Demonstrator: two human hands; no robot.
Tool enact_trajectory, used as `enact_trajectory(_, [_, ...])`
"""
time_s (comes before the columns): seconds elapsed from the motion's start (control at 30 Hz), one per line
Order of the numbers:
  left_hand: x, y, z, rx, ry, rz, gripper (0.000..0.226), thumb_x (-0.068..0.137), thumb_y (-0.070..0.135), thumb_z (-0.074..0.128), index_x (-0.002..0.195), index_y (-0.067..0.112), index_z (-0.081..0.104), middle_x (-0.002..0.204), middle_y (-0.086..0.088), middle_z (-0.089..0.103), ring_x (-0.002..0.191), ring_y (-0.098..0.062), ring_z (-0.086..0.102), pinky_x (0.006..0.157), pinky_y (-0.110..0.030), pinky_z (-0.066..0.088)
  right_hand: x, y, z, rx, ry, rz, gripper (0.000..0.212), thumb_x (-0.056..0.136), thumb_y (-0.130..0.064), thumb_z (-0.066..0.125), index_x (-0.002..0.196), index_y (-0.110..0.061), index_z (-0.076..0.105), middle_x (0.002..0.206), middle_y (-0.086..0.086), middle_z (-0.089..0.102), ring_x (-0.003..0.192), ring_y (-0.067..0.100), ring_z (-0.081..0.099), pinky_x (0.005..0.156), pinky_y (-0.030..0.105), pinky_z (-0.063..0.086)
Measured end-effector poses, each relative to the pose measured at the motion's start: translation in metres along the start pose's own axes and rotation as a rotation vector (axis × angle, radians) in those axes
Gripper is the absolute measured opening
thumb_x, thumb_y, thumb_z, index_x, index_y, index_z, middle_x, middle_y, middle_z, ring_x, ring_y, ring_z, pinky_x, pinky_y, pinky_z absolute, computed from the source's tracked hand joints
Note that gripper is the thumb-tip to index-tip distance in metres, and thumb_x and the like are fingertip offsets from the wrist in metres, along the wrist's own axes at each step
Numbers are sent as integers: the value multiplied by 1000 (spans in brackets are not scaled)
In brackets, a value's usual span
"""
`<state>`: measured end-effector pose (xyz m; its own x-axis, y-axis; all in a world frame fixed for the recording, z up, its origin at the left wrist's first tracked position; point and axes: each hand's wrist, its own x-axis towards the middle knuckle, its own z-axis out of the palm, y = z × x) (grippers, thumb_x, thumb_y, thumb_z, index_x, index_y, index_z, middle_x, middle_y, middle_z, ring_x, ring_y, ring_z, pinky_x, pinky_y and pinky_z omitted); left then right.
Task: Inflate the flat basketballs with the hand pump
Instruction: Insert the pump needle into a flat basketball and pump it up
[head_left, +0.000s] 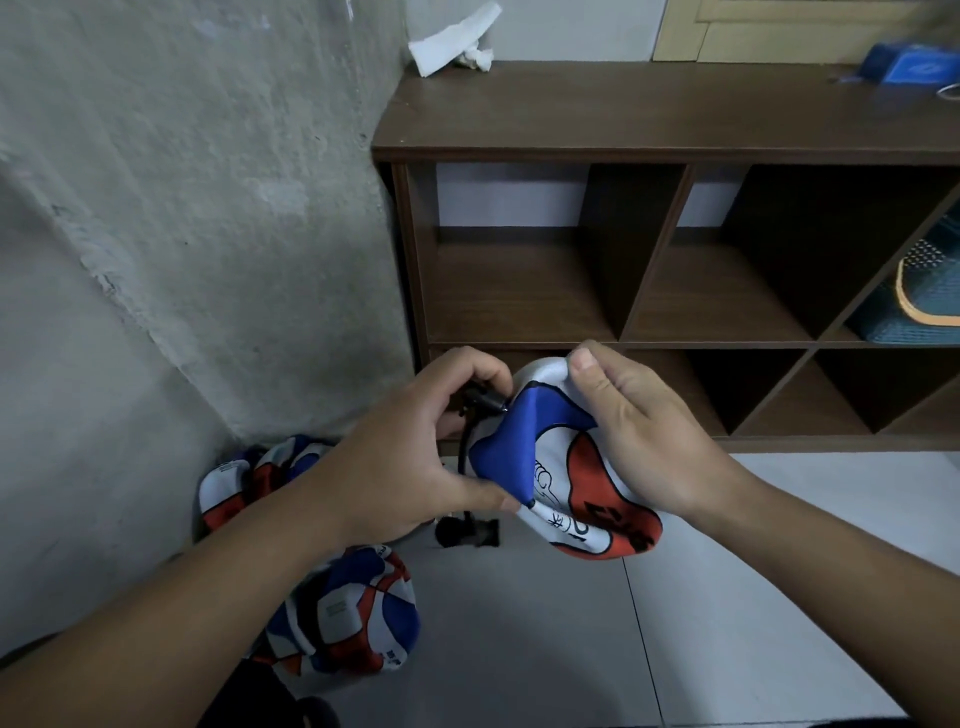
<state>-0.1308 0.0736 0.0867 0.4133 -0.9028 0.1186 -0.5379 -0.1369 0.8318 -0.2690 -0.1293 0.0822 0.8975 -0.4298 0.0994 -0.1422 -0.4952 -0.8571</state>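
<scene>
A flat red, white and blue basketball is held up in front of me, folded in on itself. My right hand grips its right side, thumb on the top edge. My left hand pinches the black pump nozzle against the ball's blue panel, with its thumb pressed on the ball's lower fold. A black hose runs down from the nozzle to the pump base on the floor, mostly hidden behind my hand.
Two more flat basketballs lie on the tiled floor, one by the wall and one nearer me. A brown cubby shelf stands ahead, with a blue bag in a right compartment. A rough concrete wall is at left.
</scene>
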Motion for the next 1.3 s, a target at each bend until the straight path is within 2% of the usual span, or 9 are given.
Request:
enact_trajectory(0.2, [1, -2, -2, -2, 47, 15, 63, 79, 22, 99, 129, 31, 63, 132, 14, 67, 129, -16, 66, 112, -44, 55, 3, -7, -6, 228, -32, 62, 57, 116, -47, 42, 99, -5, 77, 91, 16, 80, 91, 33, 79, 86, 46, 61])
enact_trajectory(0.37, [1, -2, -7, -41, 41, 60, 52, 83, 11, 95, 125, 24, 69, 123, 10, 73, 123, -18, 70, 106, -36, 60, 5, -10, -20, 489, -159, 146, 52, 112, -36, 49, 84, -5, 80, 82, 21, 77, 74, 28, 76, 69, 29, 58])
enact_trajectory(0.57, [-3, 1, -2, -48, -33, 32, 54, 87, 17, 93, 131, 31, 66, 127, 15, 72, 120, -7, 73, 101, -31, 59, 20, 11, -30, 513, -161, 284, 72, 68, -60, 94, 102, 1, 74, 86, 18, 77, 78, 29, 75, 79, 39, 57])
enact_trajectory(0.67, [0, -3, 0, 36, -19, 24, 53, 87, 16, 93, 130, 34, 65, 125, 19, 71, 122, -5, 69, 108, -36, 57, 19, 7, -28, 377, -233, 221, 46, 103, -48, 67, 74, -13, 73, 65, 5, 70, 57, 14, 68, 59, 24, 52])
enact_trajectory(0.8, [4, -9, 0, 89, 69, -4, 51, 86, 21, 93, 127, 35, 67, 121, 22, 71, 120, -2, 68, 110, -30, 55, 8, 2, -23, 177, -272, 33, 41, 110, -57, 52, 127, -22, 67, 113, 0, 75, 106, 16, 74, 90, 32, 58])
enact_trajectory(0.93, [7, -13, 5, 101, 121, -47, 53, 83, 27, 93, 128, 39, 68, 120, 23, 72, 118, 0, 68, 107, -30, 56, -1, 7, -13, -55, -357, -5, 130, 65, -61, 94, 166, -50, 13, 144, -23, 49, 132, 2, 56, 104, 17, 47])
enact_trajectory(1.03, [10, -13, 11, 99, 122, -81, 55, 82, 29, 94, 128, 42, 66, 119, 23, 72, 112, 2, 70, 100, -27, 59, -3, 10, -2, -255, -316, -33, 155, 54, -63, 101, 165, -55, -6, 145, -27, 34, 129, 2, 53, 105, 23, 49])
enact_trajectory(1.2, [7, -19, 1, -21, -73, -120, 57, 99, 28, 80, 146, 48, 57, 139, 23, 66, 136, 1, 59, 114, -29, 51, -5, 23, 0, -360, -230, -110, 116, 64, -44, 96, 156, -44, 23, 134, -21, 40, 124, 7, 52, 101, 37, 54])
enact_trajectory(1.3, [8, -20, -10, -148, 52, -143, 32, 108, 24, 66, 137, 38, 67, 122, 12, 77, 118, -10, 72, 109, -43, 57, -6, 26, -4, -378, -250, -156, 102, 67, -37, 95, 146, -46, 31, 133, -18, 42, 122, 8, 53, 97, 34, 55])
